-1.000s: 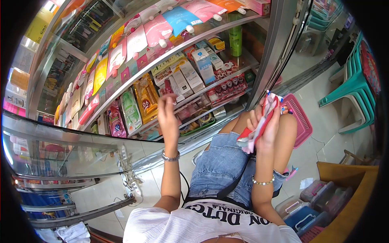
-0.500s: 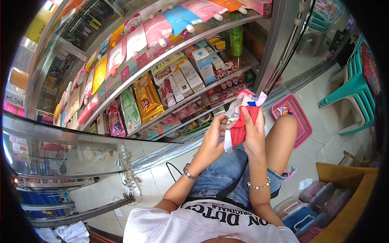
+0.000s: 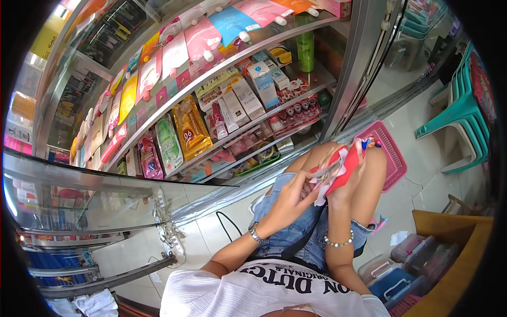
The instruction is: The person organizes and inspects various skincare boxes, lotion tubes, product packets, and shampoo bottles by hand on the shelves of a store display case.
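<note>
1. Your right hand [image 3: 348,182], right of centre in the frame, is curled shut around a bundle of sachets [image 3: 344,164], red and white, held just above your knees.
2. Your left hand [image 3: 292,196], at centre, has its thumb and fingertips pinched on the bundle's left edge, with the other fingers loosely bent.
3. A watch [image 3: 255,232] sits on your left wrist and a bead bracelet [image 3: 338,242] on your right.
4. Just right of the bundle, a pink basket [image 3: 393,161] lies on the tiled floor [image 3: 422,195].
5. A glass display case [image 3: 158,190] fills the upper left, its shelves packed with pouches and boxes. An orange pouch [image 3: 189,127] stands mid-shelf.
6. Teal chairs [image 3: 459,113] stand at the right edge.
</note>
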The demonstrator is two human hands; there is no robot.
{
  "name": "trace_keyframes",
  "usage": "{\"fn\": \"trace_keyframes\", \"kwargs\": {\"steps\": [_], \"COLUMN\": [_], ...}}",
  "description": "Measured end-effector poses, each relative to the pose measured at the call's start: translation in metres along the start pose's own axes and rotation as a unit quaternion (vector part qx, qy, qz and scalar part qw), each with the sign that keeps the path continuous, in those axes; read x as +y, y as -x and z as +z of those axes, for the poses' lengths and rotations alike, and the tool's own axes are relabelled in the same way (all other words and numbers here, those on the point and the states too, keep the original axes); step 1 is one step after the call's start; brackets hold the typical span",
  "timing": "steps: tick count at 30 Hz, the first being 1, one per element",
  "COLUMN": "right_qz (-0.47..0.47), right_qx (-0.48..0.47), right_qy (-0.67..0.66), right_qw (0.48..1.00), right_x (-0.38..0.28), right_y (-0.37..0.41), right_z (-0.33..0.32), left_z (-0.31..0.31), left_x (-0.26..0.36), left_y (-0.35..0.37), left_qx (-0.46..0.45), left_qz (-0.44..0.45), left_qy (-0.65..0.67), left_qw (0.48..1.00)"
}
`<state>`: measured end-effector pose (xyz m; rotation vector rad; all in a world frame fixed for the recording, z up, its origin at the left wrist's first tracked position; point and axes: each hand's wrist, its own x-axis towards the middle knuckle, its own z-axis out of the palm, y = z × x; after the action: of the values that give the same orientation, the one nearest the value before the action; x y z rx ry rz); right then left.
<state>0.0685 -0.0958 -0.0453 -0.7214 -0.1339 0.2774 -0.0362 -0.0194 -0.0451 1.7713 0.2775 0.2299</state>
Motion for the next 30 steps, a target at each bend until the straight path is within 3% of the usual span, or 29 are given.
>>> {"fn": "trace_keyframes", "kwargs": {"steps": [1,4,6,7,9,10,12,13,14,16,17,19,20,21,22,24,25,27,28,29,30], "right_qz": [0.0,0.023,0.017,0.01,0.004,0.017,0.042,0.043,0.036,0.022,0.023,0.059,0.078,0.08,0.102,0.144,0.148,0.139,0.128,0.13,0.039], "right_qx": [0.002,0.155,0.141,0.126,0.11,0.063,-0.028,-0.029,-0.134,-0.338,-0.34,-0.413,-0.446,-0.447,-0.398,-0.299,-0.302,-0.268,-0.243,-0.249,-0.27], "right_qy": [-0.001,-0.008,0.015,0.037,0.058,0.043,0.013,0.012,-0.078,-0.252,-0.253,-0.337,-0.377,-0.378,-0.395,-0.423,-0.424,-0.152,-0.009,-0.008,0.1], "right_qw": [1.0,0.988,0.99,0.991,0.992,0.997,0.999,0.999,0.987,0.906,0.905,0.844,0.808,0.807,0.822,0.843,0.841,0.941,0.961,0.96,0.957], "right_x": [0.0,-0.004,-0.005,-0.006,-0.009,-0.013,-0.018,-0.016,-0.011,-0.002,-0.002,-0.007,-0.007,-0.004,0.0,0.008,0.009,0.01,0.01,0.012,0.014], "right_y": [-0.001,-0.012,-0.011,-0.011,-0.011,-0.01,-0.009,-0.011,-0.014,-0.021,-0.022,-0.023,-0.021,-0.019,-0.015,-0.006,0.0,0.018,0.022,0.024,0.027], "right_z": [0.0,0.017,0.02,0.022,0.024,0.024,0.021,0.017,0.012,0.006,0.009,0.019,0.024,0.027,0.031,0.04,0.044,0.049,0.054,0.061,0.071], "left_z": [0.001,-0.001,-0.003,-0.005,-0.013,-0.017,-0.026,-0.031,-0.034,-0.04,-0.042,-0.046,-0.049,-0.051,-0.053,-0.05,-0.046,-0.038,-0.03,-0.023,-0.02], "left_x": [0.001,-0.006,-0.014,-0.012,-0.005,-0.001,0.009,0.014,0.016,0.013,0.009,0.001,-0.005,-0.009,-0.01,-0.006,-0.003,-0.002,-0.004,-0.005,-0.005], "left_y": [0.002,0.002,-0.001,-0.001,0.002,0.003,0.007,0.008,0.01,0.014,0.016,0.019,0.02,0.022,0.024,0.027,0.028,0.032,0.035,0.038,0.041], "left_qx": [-0.001,0.0,0.011,0.011,-0.11,-0.168,-0.204,-0.239,-0.274,-0.282,-0.291,-0.3,-0.286,-0.271,-0.254,-0.21,-0.169,-0.121,-0.013,0.095,0.204], "left_qz": [0.023,0.08,0.152,0.152,0.019,-0.049,-0.056,-0.062,-0.067,-0.059,-0.05,-0.041,-0.044,-0.047,-0.048,-0.041,-0.036,-0.028,-0.028,-0.027,-0.028], "left_qy": [-0.034,-0.112,-0.195,-0.196,-0.06,0.009,0.034,0.06,0.085,0.116,0.147,0.179,0.234,0.287,0.34,0.326,0.313,0.298,0.267,0.234,0.199], "left_qw": [0.999,0.991,0.969,0.969,0.992,0.984,0.977,0.967,0.956,0.951,0.944,0.936,0.928,0.918,0.904,0.921,0.934,0.946,0.963,0.967,0.958]}}
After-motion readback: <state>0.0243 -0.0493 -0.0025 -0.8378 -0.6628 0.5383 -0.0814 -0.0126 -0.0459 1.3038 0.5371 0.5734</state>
